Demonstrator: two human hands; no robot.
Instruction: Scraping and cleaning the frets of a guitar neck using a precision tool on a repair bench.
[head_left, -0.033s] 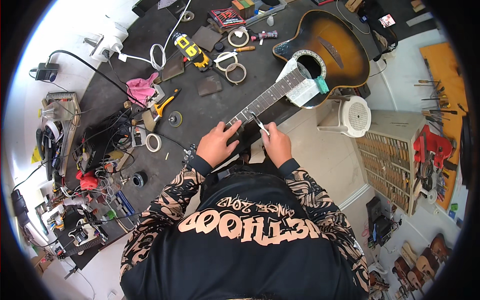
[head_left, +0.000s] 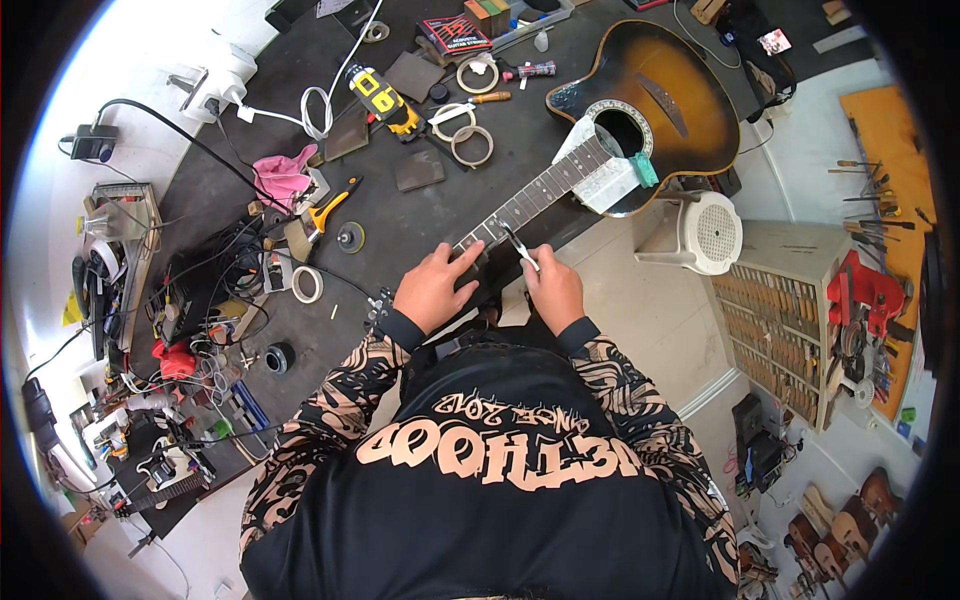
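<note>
A sunburst acoustic guitar [head_left: 690, 85] lies across the workbench, its neck pointing down toward me. White paper [head_left: 608, 183] covers part of its body beside the sound hole, with a green piece [head_left: 643, 170] on top. My left hand [head_left: 432, 288] rests at the headstock end of the fretboard [head_left: 535, 198], index finger stretched onto it and thumb spread apart. Closed around a slim white-handled tool [head_left: 525, 254] is my right hand [head_left: 555, 290]. The tool's dark tip meets the fretboard's near edge; its exact kind is too small to tell.
A yellow-black power tool [head_left: 384, 104], tape rings [head_left: 471, 146] and a pink cloth [head_left: 284, 178] lie farther up the bench [head_left: 350, 235]. Tangled cables [head_left: 215, 365] crowd the left side. To the right stand a white stool [head_left: 712, 232] and a tool rack [head_left: 775, 325].
</note>
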